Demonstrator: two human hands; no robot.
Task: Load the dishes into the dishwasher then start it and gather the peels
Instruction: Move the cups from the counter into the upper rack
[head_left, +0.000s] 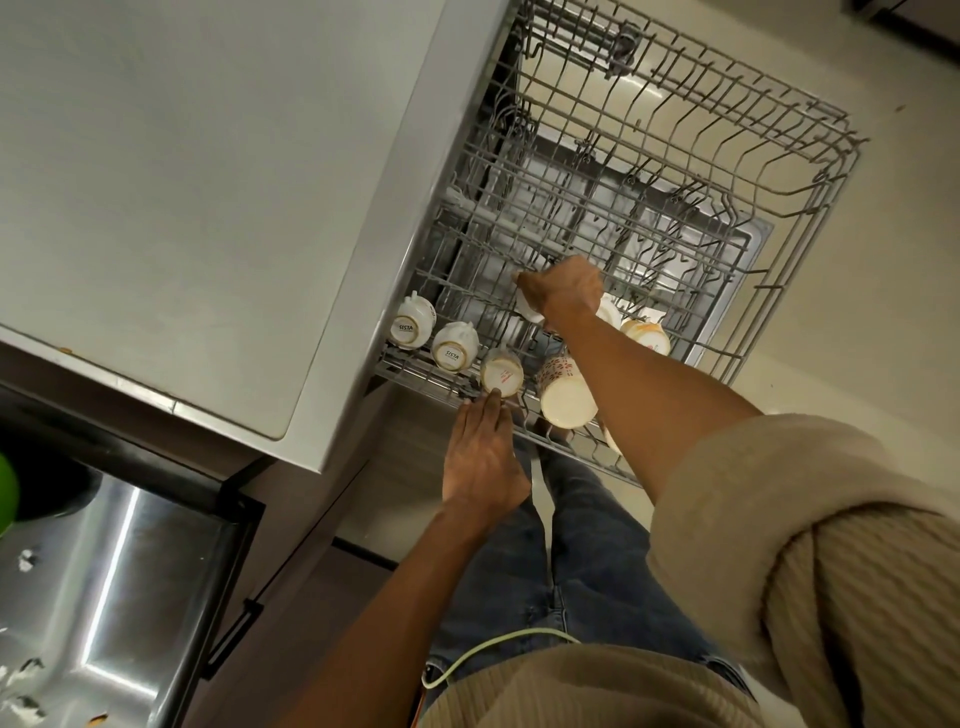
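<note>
Pale flooring (883, 291) lay under the pulled-out dishwasher rack (675, 171), beside the grey desk (182, 182). My right grip (563, 291) curled round a white cup (527, 309) in the rack; my left grip (483, 457) lay flat, fingertips touching another upturned cup (501, 375), with more mugs (434, 338) crowding close.

Cups sitting in the pulled-out rack (810, 171)

4 cups (451, 345) are lining its near edge; the bench (182, 182) is lying left, the sink (119, 597) below-left.
</note>
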